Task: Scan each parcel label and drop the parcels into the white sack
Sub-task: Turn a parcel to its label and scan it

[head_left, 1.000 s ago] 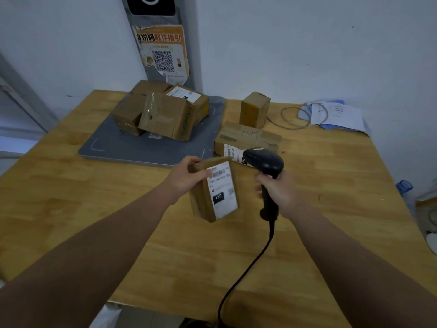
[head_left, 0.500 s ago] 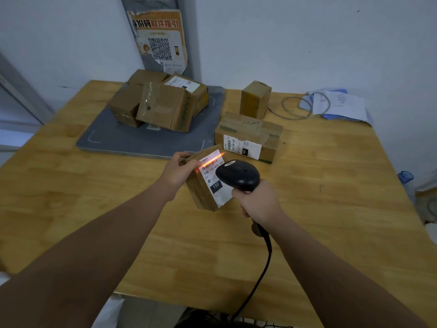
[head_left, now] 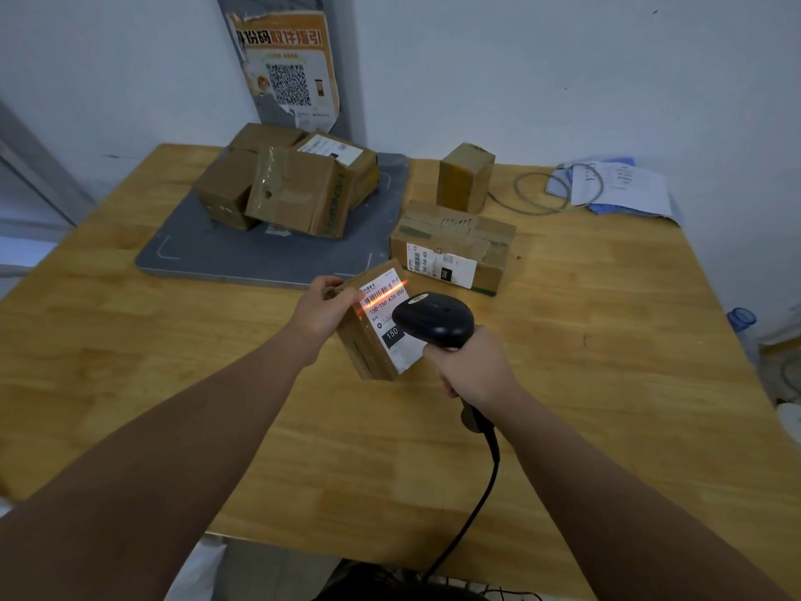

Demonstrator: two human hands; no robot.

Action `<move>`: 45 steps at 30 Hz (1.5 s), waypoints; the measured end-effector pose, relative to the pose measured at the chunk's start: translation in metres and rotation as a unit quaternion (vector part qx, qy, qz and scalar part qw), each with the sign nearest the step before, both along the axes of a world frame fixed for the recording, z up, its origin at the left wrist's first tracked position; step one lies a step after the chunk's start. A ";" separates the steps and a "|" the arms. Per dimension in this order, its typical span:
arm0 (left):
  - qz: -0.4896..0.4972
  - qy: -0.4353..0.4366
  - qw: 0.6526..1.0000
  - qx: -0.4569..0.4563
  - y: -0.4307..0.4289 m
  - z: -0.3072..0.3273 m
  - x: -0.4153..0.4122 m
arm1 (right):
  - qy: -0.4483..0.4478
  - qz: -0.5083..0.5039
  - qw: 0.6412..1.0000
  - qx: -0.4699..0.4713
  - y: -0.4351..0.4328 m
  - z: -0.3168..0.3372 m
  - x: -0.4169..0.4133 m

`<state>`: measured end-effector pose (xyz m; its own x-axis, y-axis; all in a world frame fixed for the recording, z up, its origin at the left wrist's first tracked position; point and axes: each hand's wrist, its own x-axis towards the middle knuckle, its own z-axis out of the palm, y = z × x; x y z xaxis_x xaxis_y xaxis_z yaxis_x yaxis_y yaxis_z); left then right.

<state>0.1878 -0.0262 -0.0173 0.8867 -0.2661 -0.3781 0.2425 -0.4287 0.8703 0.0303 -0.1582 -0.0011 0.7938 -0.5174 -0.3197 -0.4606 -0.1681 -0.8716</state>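
Note:
My left hand [head_left: 321,306] grips a small brown parcel [head_left: 366,344] by its upper left corner and tilts its white label toward me above the wooden table [head_left: 607,383]. My right hand [head_left: 474,370] holds a black corded scanner [head_left: 433,317] just right of the label. An orange scan line crosses the barcode at the label's top. A flat labelled parcel [head_left: 450,247] lies behind, and a small upright box [head_left: 464,177] stands farther back. Several more boxes [head_left: 286,184] are piled on a grey pad [head_left: 208,253]. A strip of white sack [head_left: 195,570] shows below the table's front edge.
A coiled grey cable [head_left: 559,188] and papers on a blue cloth [head_left: 620,188] lie at the table's back right. A QR-code poster [head_left: 288,67] hangs on the wall post behind. A clear bottle [head_left: 743,327] stands off the right edge. The scanner cord [head_left: 477,505] runs over the front edge.
The scanner moved left, from beside the parcel to in front of its label, and the orange line came on over the barcode. My left hand kept hold of the parcel throughout.

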 end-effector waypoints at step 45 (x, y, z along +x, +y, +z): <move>0.243 -0.033 0.963 -0.111 0.311 -0.005 -0.083 | -0.048 0.154 0.983 0.091 0.269 -0.020 0.031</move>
<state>0.1050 0.2844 -0.0226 0.9469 0.1182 -0.2991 0.3094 -0.0810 0.9475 0.0611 0.1112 -0.0208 0.9347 -0.1889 -0.3010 -0.3268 -0.1247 -0.9368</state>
